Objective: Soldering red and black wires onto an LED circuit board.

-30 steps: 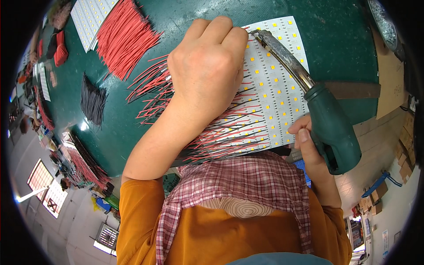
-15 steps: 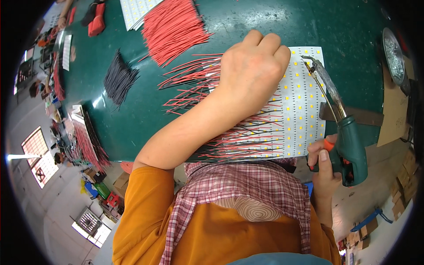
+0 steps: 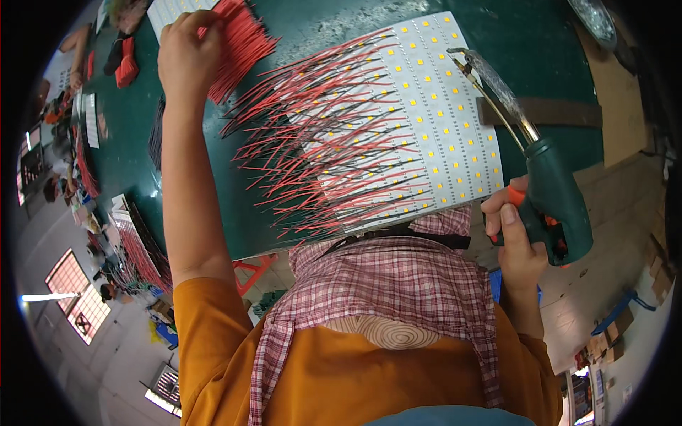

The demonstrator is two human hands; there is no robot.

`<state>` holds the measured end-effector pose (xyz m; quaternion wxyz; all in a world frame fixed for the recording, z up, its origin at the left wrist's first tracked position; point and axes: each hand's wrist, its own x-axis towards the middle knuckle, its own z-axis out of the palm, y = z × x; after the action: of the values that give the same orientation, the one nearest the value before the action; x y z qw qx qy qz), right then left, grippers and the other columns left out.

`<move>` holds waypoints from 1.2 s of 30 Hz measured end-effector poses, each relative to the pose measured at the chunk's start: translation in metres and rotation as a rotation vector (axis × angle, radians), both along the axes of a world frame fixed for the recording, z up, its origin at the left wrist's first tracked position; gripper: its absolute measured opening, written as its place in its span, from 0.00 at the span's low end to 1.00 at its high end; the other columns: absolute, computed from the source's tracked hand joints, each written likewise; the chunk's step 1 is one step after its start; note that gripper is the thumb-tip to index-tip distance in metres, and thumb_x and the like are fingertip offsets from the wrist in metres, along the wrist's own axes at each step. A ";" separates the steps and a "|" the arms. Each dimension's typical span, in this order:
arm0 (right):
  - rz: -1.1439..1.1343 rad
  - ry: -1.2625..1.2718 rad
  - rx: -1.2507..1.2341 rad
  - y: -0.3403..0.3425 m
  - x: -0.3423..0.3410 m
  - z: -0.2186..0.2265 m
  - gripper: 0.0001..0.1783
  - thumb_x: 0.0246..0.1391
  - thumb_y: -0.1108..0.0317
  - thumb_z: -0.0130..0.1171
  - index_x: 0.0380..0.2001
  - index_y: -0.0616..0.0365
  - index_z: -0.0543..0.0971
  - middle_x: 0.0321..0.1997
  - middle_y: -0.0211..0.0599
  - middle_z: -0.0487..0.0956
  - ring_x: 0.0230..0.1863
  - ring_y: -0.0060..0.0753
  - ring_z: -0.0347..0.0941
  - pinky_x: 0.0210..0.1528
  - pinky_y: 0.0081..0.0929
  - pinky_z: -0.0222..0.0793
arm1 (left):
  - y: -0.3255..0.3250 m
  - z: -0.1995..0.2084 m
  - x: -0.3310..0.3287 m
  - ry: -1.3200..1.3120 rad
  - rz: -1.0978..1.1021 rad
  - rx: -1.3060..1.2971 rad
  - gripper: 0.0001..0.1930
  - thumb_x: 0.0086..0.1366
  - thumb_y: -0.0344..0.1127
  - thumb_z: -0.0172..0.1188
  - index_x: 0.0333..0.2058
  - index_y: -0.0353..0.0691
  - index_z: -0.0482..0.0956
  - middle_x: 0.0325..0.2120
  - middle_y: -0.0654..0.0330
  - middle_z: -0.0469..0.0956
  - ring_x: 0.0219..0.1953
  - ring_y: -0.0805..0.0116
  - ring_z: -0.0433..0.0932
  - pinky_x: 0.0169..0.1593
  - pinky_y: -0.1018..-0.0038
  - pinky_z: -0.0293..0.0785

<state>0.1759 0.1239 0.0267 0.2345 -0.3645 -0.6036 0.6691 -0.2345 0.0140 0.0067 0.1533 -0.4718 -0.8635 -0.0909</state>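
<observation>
My left hand (image 3: 186,57) is over the left edge of a pile of loose red wires (image 3: 245,50) at the far left. Its fingers are curled closed against the wires, and whatever is between them is hidden. My right hand (image 3: 522,238) grips a green soldering gun (image 3: 558,195) by its handle near the orange trigger. The gun's bent tip hangs above the right part of a white LED board sheet (image 3: 440,106) with rows of yellow chips. Rows of red and black wires (image 3: 341,142) cover the sheet's left side, their ends overhanging its edge.
Beside my left forearm lies a bundle of black wires (image 3: 155,138). A stack of LED sheets (image 3: 167,14) is behind my left hand. A brown strip (image 3: 561,112) lies right of the sheet, near a metal dish (image 3: 595,21). The green table's front edge runs close to my apron.
My left hand has moved from the LED sheet to the red wire pile at the far left. My view has shifted. The right hand still holds the soldering gun.
</observation>
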 end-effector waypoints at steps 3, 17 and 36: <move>-0.005 0.007 0.029 0.000 0.002 -0.006 0.16 0.55 0.75 0.51 0.47 0.65 0.69 0.28 0.41 0.77 0.21 0.19 0.66 0.25 0.20 0.65 | -0.004 -0.014 -0.025 -0.057 0.042 0.092 0.10 0.57 0.42 0.57 0.33 0.48 0.82 0.29 0.57 0.78 0.36 0.55 0.75 0.40 0.63 0.72; 0.035 0.031 0.029 -0.001 0.001 -0.015 0.15 0.56 0.75 0.51 0.47 0.65 0.69 0.28 0.41 0.77 0.20 0.19 0.66 0.23 0.20 0.66 | -0.005 0.006 -0.047 -0.220 0.207 -0.017 0.17 0.58 0.48 0.58 0.40 0.44 0.83 0.25 0.55 0.81 0.30 0.66 0.81 0.37 0.73 0.73; -0.158 -0.020 0.160 -0.025 0.000 0.002 0.17 0.55 0.72 0.52 0.48 0.64 0.67 0.28 0.37 0.76 0.22 0.20 0.65 0.25 0.20 0.63 | -0.051 0.045 0.007 -0.821 -0.191 0.474 0.10 0.65 0.33 0.55 0.38 0.31 0.79 0.33 0.59 0.81 0.38 0.72 0.77 0.48 0.77 0.68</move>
<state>0.1761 0.0990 0.0282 0.3091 -0.3977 -0.6267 0.5946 -0.2277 -0.0369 0.0521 -0.1060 -0.4263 -0.7610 -0.4774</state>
